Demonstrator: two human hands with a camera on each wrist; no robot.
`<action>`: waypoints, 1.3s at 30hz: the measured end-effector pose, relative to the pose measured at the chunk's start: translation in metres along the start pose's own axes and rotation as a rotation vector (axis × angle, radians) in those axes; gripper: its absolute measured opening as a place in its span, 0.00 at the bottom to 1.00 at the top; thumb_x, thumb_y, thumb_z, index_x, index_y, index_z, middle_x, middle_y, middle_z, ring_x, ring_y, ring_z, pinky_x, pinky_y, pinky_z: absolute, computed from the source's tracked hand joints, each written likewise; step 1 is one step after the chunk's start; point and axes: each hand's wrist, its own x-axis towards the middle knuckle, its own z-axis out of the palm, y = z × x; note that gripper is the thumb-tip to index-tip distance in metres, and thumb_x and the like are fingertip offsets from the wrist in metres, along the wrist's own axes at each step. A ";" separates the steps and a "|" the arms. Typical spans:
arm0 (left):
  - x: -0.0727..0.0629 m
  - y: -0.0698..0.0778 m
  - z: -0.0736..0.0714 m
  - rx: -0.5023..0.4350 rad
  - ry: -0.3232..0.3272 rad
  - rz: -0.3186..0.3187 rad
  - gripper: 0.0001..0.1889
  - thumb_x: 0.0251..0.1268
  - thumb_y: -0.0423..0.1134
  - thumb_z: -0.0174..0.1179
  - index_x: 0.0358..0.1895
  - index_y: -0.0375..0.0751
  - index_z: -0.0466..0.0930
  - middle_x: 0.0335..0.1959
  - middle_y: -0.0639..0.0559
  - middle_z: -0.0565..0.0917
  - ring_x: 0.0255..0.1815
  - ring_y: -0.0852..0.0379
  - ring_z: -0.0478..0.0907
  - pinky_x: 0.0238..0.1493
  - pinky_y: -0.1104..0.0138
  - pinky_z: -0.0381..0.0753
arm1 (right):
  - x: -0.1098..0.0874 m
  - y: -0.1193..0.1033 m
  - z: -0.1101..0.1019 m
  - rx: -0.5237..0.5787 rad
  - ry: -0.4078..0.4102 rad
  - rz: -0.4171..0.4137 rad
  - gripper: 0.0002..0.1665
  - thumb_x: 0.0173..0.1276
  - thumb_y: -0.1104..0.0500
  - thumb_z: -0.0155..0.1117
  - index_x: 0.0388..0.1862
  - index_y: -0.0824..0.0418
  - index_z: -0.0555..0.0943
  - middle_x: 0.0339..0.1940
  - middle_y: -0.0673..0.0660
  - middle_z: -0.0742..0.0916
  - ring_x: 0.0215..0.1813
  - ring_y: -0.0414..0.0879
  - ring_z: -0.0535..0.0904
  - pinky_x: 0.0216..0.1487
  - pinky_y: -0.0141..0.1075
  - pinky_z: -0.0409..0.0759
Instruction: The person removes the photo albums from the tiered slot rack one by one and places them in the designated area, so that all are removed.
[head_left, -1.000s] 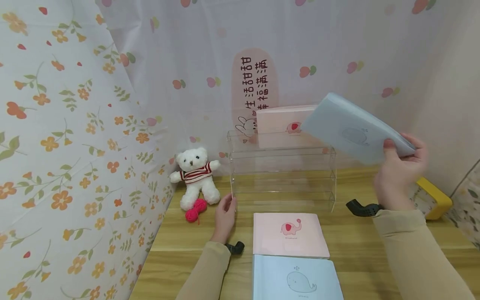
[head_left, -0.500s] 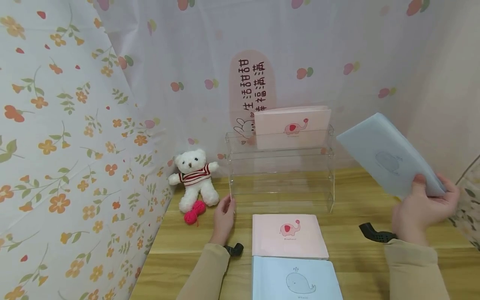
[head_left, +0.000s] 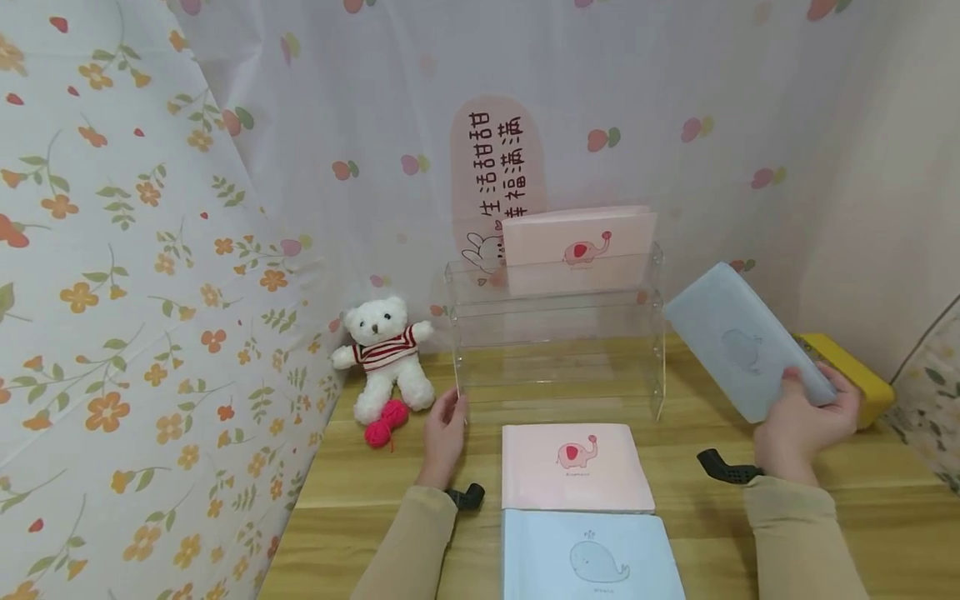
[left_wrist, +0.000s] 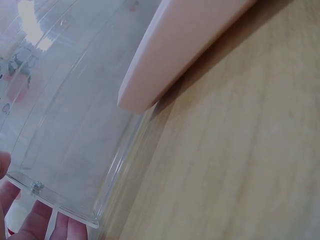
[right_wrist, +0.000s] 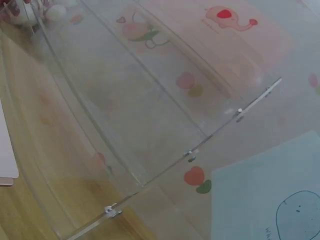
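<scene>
A clear acrylic tiered rack (head_left: 555,321) stands at the back of the table. My left hand (head_left: 445,433) holds its left side panel low down; in the left wrist view the fingers (left_wrist: 35,220) lie along that panel's edge. My right hand (head_left: 810,421) pinches a light blue whale booklet (head_left: 750,346), tilted in the air just right of the rack. Part of this booklet shows in the right wrist view, but the hand does not. On the rack's top tier leans a pink elephant booklet (head_left: 630,237). Another pink booklet (head_left: 540,467) and a blue whale booklet (head_left: 540,554) lie on the table.
A white teddy bear (head_left: 382,350) in a striped sweater sits left of the rack, with a hot-pink yarn bundle (head_left: 386,422) at its feet. Behind my right hand stands a yellow-edged box (head_left: 862,383). Patterned cloth (head_left: 360,125) hangs behind and at the left.
The blue booklet in my right hand has swung right and down, away from in front of the top tier, then slightly back left. My left hand keeps its hold on the rack.
</scene>
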 end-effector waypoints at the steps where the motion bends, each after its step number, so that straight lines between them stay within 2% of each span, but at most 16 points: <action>1: 0.000 0.001 0.001 -0.008 0.001 -0.004 0.20 0.83 0.49 0.65 0.68 0.44 0.86 0.65 0.43 0.90 0.66 0.45 0.86 0.61 0.63 0.84 | 0.001 0.002 0.000 -0.023 -0.005 0.012 0.28 0.60 0.73 0.84 0.57 0.58 0.86 0.65 0.50 0.80 0.67 0.45 0.78 0.58 0.31 0.84; 6: 0.000 0.003 0.004 -0.033 0.005 -0.019 0.19 0.83 0.48 0.66 0.68 0.45 0.86 0.65 0.44 0.90 0.66 0.46 0.86 0.62 0.63 0.82 | 0.003 0.008 -0.003 -0.154 -0.019 0.063 0.27 0.66 0.68 0.82 0.61 0.52 0.86 0.69 0.44 0.75 0.68 0.43 0.76 0.56 0.29 0.84; 10: 0.001 0.004 0.005 -0.042 0.010 -0.011 0.20 0.82 0.47 0.66 0.67 0.43 0.86 0.64 0.43 0.90 0.65 0.45 0.86 0.60 0.66 0.82 | 0.004 0.012 -0.004 -0.221 -0.031 0.076 0.26 0.70 0.66 0.79 0.64 0.48 0.86 0.72 0.42 0.73 0.70 0.42 0.73 0.58 0.28 0.82; 16: 0.001 0.004 0.004 -0.033 0.004 -0.005 0.20 0.83 0.47 0.66 0.67 0.41 0.86 0.63 0.41 0.90 0.64 0.45 0.86 0.58 0.69 0.82 | 0.008 0.018 -0.009 -0.287 -0.031 0.098 0.27 0.73 0.67 0.75 0.66 0.46 0.85 0.74 0.40 0.72 0.73 0.41 0.70 0.59 0.27 0.82; 21: 0.003 0.002 0.003 -0.028 0.005 0.006 0.19 0.83 0.46 0.65 0.67 0.41 0.86 0.63 0.41 0.90 0.63 0.46 0.86 0.56 0.70 0.82 | 0.009 0.024 -0.012 -0.310 -0.046 0.069 0.24 0.75 0.68 0.72 0.63 0.47 0.88 0.72 0.41 0.73 0.71 0.41 0.70 0.55 0.26 0.81; 25: 0.004 0.002 0.002 -0.029 0.004 0.003 0.19 0.84 0.47 0.65 0.67 0.42 0.86 0.63 0.42 0.90 0.63 0.47 0.86 0.56 0.70 0.82 | 0.010 0.029 -0.011 -0.340 -0.063 0.029 0.21 0.78 0.67 0.69 0.63 0.48 0.88 0.71 0.41 0.75 0.73 0.41 0.69 0.63 0.29 0.79; 29: 0.003 0.004 0.000 -0.026 0.002 0.001 0.20 0.84 0.47 0.65 0.68 0.41 0.86 0.63 0.41 0.90 0.63 0.45 0.86 0.56 0.70 0.82 | 0.008 0.036 -0.010 -0.406 -0.094 -0.008 0.18 0.82 0.64 0.65 0.64 0.48 0.87 0.70 0.41 0.77 0.75 0.39 0.68 0.74 0.33 0.72; 33: 0.001 0.004 0.000 -0.015 0.000 -0.009 0.20 0.83 0.47 0.65 0.68 0.41 0.86 0.64 0.42 0.90 0.65 0.44 0.86 0.58 0.69 0.82 | 0.006 0.041 -0.009 -0.468 -0.107 -0.048 0.18 0.83 0.63 0.63 0.63 0.47 0.88 0.67 0.42 0.79 0.69 0.39 0.73 0.67 0.31 0.74; 36: 0.000 0.004 -0.001 -0.009 0.000 -0.013 0.19 0.83 0.47 0.65 0.68 0.42 0.86 0.64 0.42 0.90 0.65 0.44 0.86 0.60 0.67 0.83 | 0.006 0.044 -0.010 -0.474 -0.107 -0.068 0.19 0.83 0.64 0.62 0.63 0.46 0.89 0.65 0.43 0.79 0.64 0.39 0.76 0.59 0.27 0.76; 39: 0.000 0.004 -0.001 -0.010 -0.006 -0.011 0.19 0.84 0.48 0.65 0.68 0.43 0.86 0.65 0.42 0.90 0.65 0.44 0.86 0.61 0.65 0.84 | 0.008 0.045 -0.013 -0.475 -0.116 -0.086 0.19 0.83 0.64 0.61 0.64 0.47 0.88 0.63 0.43 0.80 0.61 0.39 0.78 0.55 0.25 0.77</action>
